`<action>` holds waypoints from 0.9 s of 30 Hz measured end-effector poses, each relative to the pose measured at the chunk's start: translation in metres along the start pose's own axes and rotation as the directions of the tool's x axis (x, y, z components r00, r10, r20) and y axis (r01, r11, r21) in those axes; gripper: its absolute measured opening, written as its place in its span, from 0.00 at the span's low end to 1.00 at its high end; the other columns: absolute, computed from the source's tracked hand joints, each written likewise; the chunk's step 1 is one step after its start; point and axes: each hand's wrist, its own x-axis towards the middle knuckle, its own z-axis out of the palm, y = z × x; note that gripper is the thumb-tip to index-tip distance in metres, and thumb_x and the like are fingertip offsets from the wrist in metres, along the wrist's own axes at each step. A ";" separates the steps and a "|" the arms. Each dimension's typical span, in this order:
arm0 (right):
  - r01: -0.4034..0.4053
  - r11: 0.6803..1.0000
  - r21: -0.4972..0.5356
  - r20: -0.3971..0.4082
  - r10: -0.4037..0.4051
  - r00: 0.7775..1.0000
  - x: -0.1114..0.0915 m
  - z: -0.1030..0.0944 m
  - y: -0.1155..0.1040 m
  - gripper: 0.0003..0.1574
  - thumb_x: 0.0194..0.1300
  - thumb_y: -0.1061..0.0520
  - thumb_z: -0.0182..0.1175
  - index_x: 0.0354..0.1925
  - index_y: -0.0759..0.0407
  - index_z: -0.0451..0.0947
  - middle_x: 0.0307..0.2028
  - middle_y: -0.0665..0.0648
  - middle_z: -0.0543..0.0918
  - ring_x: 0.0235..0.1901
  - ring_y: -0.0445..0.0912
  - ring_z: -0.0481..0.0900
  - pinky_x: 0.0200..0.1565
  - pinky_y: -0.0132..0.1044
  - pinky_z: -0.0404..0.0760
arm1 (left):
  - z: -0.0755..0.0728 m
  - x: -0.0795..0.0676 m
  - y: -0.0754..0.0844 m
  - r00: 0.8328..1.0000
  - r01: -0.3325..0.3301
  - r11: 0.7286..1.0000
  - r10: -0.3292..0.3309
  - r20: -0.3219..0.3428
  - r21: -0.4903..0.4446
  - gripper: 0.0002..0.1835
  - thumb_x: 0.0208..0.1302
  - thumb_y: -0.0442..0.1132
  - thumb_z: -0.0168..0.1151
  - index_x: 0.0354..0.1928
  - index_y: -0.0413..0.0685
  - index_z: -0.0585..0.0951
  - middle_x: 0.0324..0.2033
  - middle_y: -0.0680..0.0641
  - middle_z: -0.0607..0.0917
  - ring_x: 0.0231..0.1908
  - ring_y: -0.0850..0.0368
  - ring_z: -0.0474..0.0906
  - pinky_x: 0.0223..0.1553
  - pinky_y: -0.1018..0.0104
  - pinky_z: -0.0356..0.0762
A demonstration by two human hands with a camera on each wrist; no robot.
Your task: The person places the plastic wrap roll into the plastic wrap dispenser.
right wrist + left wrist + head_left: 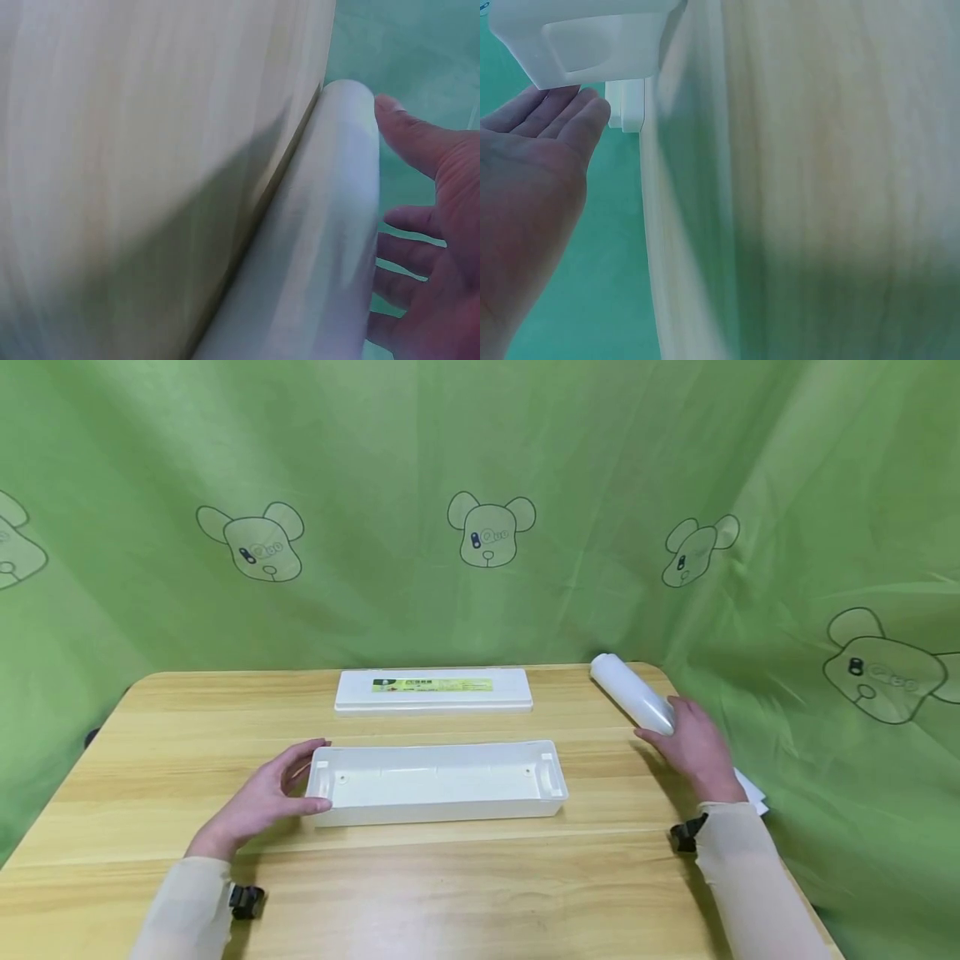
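Note:
A long white open-topped box lies on the wooden table in the middle of the head view, its hollow side up. Around its left end curves my left hand, thumb at the front corner and fingers at the back. In the left wrist view these fingers look loosely extended beside the box end. A white, glossy roll, apparently cling film, lies slanted at the table's right side. My right hand is at its near end; in the right wrist view the fingers are spread alongside the roll, with the thumb close to its far end.
Behind the box, a white lid with a yellow-green label lies near the table's back edge. Something flat and white shows past my right wrist at the right edge. A green curtain hangs behind the wooden table.

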 end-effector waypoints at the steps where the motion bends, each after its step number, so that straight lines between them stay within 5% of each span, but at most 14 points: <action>1: -0.006 1.000 -0.004 0.005 0.006 1.000 0.000 0.000 0.001 0.56 0.61 0.38 0.67 0.67 0.76 0.57 0.61 0.79 0.64 0.56 0.72 0.65 0.55 0.68 0.67 | 0.000 0.000 0.000 1.000 0.004 1.000 -0.004 0.000 0.002 0.51 0.53 0.35 0.75 0.73 0.31 0.53 0.71 0.32 0.59 0.70 0.34 0.51 0.68 0.52 0.52; 14: -0.034 0.998 -0.045 0.068 0.037 0.997 -0.004 0.002 0.012 0.42 0.57 0.51 0.70 0.56 0.79 0.64 0.46 0.76 0.71 0.43 0.68 0.72 0.45 0.66 0.73 | 0.000 -0.001 -0.003 0.999 0.034 0.999 -0.034 -0.003 0.019 0.52 0.52 0.36 0.76 0.74 0.33 0.53 0.71 0.31 0.59 0.70 0.33 0.53 0.68 0.49 0.52; 27: -0.100 0.992 -0.074 0.074 0.106 0.992 -0.002 0.004 0.017 0.42 0.55 0.49 0.71 0.56 0.77 0.66 0.44 0.77 0.74 0.42 0.69 0.75 0.41 0.66 0.75 | 0.001 -0.002 -0.003 0.999 0.038 0.999 -0.038 0.001 0.021 0.53 0.52 0.35 0.76 0.74 0.34 0.53 0.71 0.31 0.58 0.69 0.34 0.54 0.68 0.50 0.54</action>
